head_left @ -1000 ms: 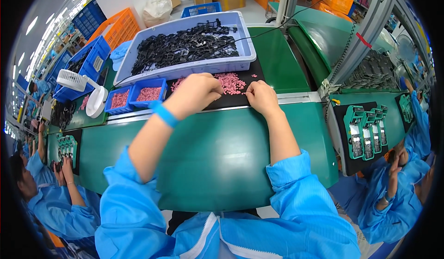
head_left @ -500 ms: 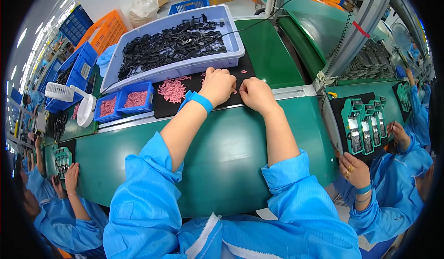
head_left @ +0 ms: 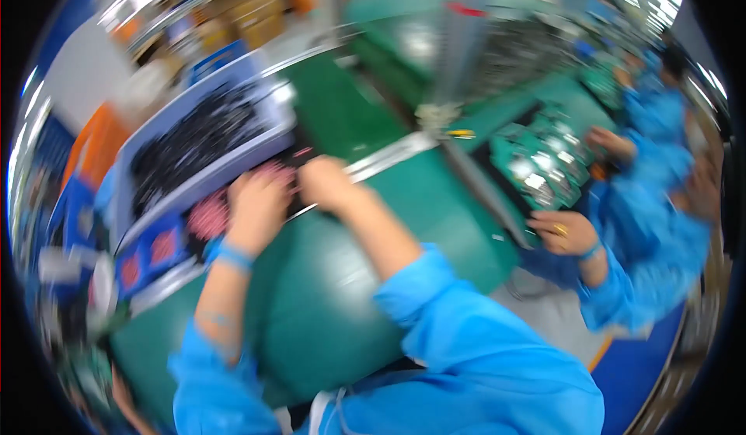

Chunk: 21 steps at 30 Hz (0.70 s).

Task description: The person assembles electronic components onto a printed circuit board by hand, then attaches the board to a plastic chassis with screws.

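Note:
Motion smears this head view. My left hand (head_left: 259,208) is over the black mat, beside a heap of small pink pieces (head_left: 208,216), its fingers too blurred to read. Close on its right is my right hand (head_left: 328,183), fingers bent down toward the mat; whether it pinches anything is hidden. A few more pink pieces (head_left: 301,153) lie just beyond it. Behind both hands stands a large lilac-grey tub (head_left: 256,149) filled with black plastic parts (head_left: 194,144).
Two small blue bins (head_left: 180,250) of pink pieces stand left of the mat, near a white fan (head_left: 102,283). The green worktop (head_left: 350,256) spans my front. At right, a co-worker's hand (head_left: 563,233) touches a mat with green fixtures (head_left: 536,155); a metal post (head_left: 462,54) rises nearby.
The whole view has swung to the right, bringing more of the right-hand co-worker in and blurring everything. My left hand has shifted closer over the pink heap; my right hand stays near it.

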{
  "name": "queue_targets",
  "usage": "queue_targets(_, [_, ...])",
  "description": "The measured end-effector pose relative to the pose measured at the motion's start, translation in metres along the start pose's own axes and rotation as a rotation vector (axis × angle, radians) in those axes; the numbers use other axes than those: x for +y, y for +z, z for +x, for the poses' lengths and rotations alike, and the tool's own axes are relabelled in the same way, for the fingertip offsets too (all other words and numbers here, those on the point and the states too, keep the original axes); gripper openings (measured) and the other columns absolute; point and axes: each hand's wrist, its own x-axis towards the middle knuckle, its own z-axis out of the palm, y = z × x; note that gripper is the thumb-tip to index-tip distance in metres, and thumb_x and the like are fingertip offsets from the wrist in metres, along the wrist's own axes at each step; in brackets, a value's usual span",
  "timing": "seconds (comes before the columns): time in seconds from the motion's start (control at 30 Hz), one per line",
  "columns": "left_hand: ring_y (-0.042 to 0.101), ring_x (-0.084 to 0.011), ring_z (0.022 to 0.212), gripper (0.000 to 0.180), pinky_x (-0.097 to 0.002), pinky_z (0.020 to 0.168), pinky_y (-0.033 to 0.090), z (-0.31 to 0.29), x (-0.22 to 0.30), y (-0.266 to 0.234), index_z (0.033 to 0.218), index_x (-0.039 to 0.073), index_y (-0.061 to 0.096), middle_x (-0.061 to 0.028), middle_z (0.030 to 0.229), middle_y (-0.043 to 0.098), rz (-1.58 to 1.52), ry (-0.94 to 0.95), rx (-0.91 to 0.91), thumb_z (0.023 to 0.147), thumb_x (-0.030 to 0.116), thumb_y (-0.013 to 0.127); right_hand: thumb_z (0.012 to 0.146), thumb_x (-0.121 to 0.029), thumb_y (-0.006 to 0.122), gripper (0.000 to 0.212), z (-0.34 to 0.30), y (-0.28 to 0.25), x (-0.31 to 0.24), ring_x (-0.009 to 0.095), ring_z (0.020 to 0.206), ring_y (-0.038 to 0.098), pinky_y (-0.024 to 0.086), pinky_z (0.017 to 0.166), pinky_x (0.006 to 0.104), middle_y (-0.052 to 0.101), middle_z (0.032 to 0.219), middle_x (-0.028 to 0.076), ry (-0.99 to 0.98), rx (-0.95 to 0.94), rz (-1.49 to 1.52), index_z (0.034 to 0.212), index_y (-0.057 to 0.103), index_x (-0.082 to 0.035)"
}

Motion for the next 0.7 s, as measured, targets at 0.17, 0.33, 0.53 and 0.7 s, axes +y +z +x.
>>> queue_targets(0.17, [0.050, -0.0333, 0.084, 0.011, -0.0468, 0.086, 0.036, -0.075, 0.059, -0.060, 0.078, 0.005, 0.052, -0.0131, 0.081, 0.051, -0.180, -0.011, -0.126, 0.072, 0.000, 0.061, 0.060, -0.008, 0.067, 0.009, 0.004, 0.014, 0.000, 0.036, 0.078, 0.066, 0.054, 0.069, 0.0449, 0.065, 0.076, 0.020, -0.013, 0.084, 0.059, 0.068, 0.069, -0.004])
queue_targets(0.33, [0.050, -0.0322, 0.084, 0.013, -0.0439, 0.087, 0.035, -0.116, 0.111, -0.083, 0.074, 0.005, 0.053, -0.0113, 0.076, 0.051, -0.263, -0.117, -0.280, 0.069, -0.001, 0.064, 0.068, -0.004, 0.067, 0.012, 0.001, 0.010, -0.006, 0.033, 0.091, 0.062, 0.052, 0.078, 0.0405, 0.063, 0.092, 0.019, 0.111, -0.029, 0.046, 0.079, 0.069, 0.000])
queue_targets(0.53, [0.050, -0.0320, 0.083, 0.012, -0.0425, 0.087, 0.036, -0.126, 0.136, -0.075, 0.071, 0.003, 0.054, -0.0119, 0.076, 0.051, -0.277, -0.189, -0.175, 0.067, -0.004, 0.062, 0.071, -0.002, 0.064, 0.017, -0.006, 0.002, -0.013, 0.035, 0.090, 0.063, 0.052, 0.080, 0.0410, 0.063, 0.094, 0.021, 0.117, 0.051, 0.052, 0.087, 0.065, 0.003])
queue_targets(0.7, [0.049, -0.0325, 0.083, 0.013, -0.0419, 0.086, 0.036, -0.133, 0.133, -0.066, 0.071, 0.003, 0.052, -0.0122, 0.077, 0.050, -0.356, -0.249, -0.121, 0.067, -0.006, 0.061, 0.073, -0.003, 0.062, 0.018, -0.038, -0.018, -0.025, 0.035, 0.090, 0.063, 0.053, 0.077, 0.0419, 0.062, 0.095, 0.023, 0.045, 0.027, 0.030, 0.089, 0.061, 0.006])
